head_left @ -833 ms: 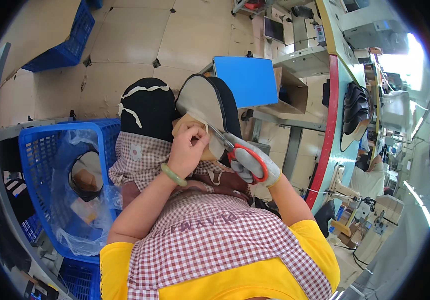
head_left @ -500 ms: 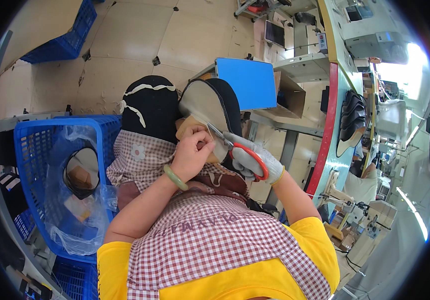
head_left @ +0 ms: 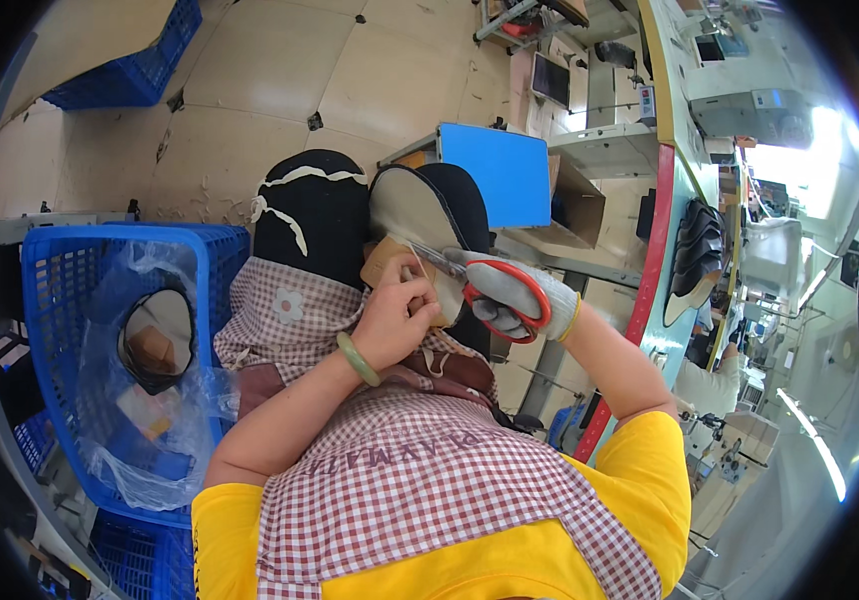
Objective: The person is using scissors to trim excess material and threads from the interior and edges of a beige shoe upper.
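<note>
A shoe upper [head_left: 405, 208], black outside with beige lining and a tan patch, lies across my lap. My left hand [head_left: 400, 312] is bare, with a green bangle at the wrist. Its fingers are pinched at the tan patch, where a thin pale thread seems to rise from them. My right hand [head_left: 517, 288], in a grey glove, grips a pair of scissors [head_left: 438, 260] by their red handles. The blades point left over the upper, just above my left fingertips; whether they are parted is unclear.
At my left stands a blue basket [head_left: 38, 330] with a clear plastic bag and another upper inside. A blue board [head_left: 498, 172] and an open cardboard box [head_left: 578, 205] are ahead. On the right, a red-edged bench [head_left: 656, 240] carries several stacked dark uppers [head_left: 698, 250].
My right hand has drawn slightly right and up with the scissors, its elbow swinging outward. The left hand keeps its pinch at the patch. The whole view has shifted a little.
</note>
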A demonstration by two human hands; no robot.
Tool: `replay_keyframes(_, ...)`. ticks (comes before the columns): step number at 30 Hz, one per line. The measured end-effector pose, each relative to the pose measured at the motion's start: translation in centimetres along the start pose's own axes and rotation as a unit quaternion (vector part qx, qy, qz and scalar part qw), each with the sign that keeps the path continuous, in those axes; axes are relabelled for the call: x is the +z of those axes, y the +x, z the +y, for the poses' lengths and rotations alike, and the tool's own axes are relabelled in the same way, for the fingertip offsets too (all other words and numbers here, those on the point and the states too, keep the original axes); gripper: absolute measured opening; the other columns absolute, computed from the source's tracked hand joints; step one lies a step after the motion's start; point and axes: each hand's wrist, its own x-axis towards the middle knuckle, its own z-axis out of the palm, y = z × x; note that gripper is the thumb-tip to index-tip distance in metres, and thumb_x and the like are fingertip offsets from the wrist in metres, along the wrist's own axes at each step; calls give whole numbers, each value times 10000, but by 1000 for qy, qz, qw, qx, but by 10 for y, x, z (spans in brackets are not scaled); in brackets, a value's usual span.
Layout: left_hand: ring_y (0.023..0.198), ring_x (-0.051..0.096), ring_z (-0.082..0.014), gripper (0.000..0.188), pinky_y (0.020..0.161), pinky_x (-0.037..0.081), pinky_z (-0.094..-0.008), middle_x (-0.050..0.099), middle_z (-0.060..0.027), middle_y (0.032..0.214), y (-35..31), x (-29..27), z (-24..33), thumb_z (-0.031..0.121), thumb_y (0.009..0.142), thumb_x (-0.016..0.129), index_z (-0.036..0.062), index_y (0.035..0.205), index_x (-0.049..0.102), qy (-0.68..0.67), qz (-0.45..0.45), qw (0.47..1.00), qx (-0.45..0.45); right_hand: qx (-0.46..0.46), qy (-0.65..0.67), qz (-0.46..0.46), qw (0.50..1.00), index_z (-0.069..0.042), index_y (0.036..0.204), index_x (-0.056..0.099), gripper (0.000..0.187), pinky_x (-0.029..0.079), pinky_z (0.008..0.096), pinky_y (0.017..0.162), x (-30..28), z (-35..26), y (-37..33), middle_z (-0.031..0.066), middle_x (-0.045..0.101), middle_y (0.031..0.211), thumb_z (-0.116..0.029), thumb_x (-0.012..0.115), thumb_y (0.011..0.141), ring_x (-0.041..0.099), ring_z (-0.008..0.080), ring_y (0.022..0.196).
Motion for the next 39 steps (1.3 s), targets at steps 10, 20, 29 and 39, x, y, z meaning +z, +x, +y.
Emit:
replay_keyframes(10, 1066, 511, -356, 119, 909, 421, -406, 463, -199, 1208, -9, 9, 1, 49, 713, 690, 38, 751, 577, 59, 11, 995, 81, 44, 42, -41, 997, -100, 1027, 583, 306, 379, 209, 348, 3, -9, 4, 53, 617, 674, -388, 530, 938, 544, 113, 453)
replay_keyframes(20, 1086, 491, -408, 94, 918, 416, -447, 443, -249, 1265, -12, 10, 12, 39, 739, 654, 21, 779, 571, 91, 16, 988, 126, -8, -2, 19, 1000, -133, 1228, 491, 427, 310, 186, 376, 4, 20, 1, -11, 536, 674, -438, 540, 932, 448, 63, 441)
replay_keyframes(29, 1304, 311, -503, 74, 1071, 307, -486, 375, -263, 1383, 6, 24, 9, 38, 715, 612, 13, 738, 547, 276, -87, 916, 277, -273, 343, -117, 891, -172, 1137, 495, 480, 287, 192, 359, 23, 138, 21, -3, 497, 677, -595, 417, 925, 364, 71, 421)
replay_keyframes(39, 1149, 526, -242, 49, 914, 445, -374, 531, -161, 1288, 39, -47, 9, 92, 768, 511, 56, 740, 527, -358, -65, 925, -112, -172, 285, -79, 940, -202, 1166, 485, 336, 299, 193, 356, 9, 87, 8, 1, 515, 679, -466, 423, 968, 362, 61, 415)
